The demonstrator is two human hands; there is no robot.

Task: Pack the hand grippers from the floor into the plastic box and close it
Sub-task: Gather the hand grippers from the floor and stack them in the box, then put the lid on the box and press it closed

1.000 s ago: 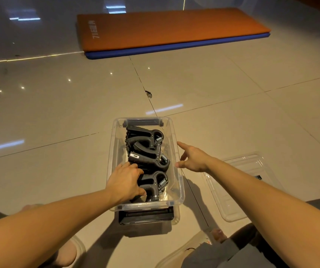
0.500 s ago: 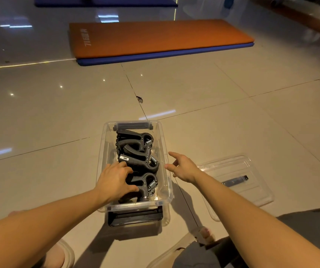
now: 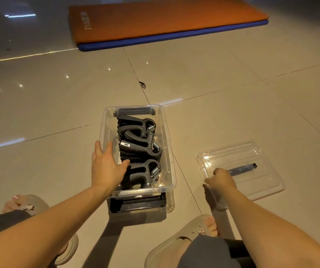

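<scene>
Orange mat (image 3: 155,18) bore white print, unreadable. Clear plastic box (image 3: 166,151) on the tile floor held black hand grippers (image 3: 137,149), lid off. Left hand (image 3: 106,167) lay open on box's left rim; right hand (image 3: 221,180) pinched the clear lid (image 3: 252,163) at its near edge, beside the box.

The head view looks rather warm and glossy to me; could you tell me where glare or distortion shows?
Head view: dim, warm cast; ceiling lights glint off the polished floor; wide-angle lens bows the orange mat; highlights sparkle on the clear lid; hand grippers stay sharp.
</scene>
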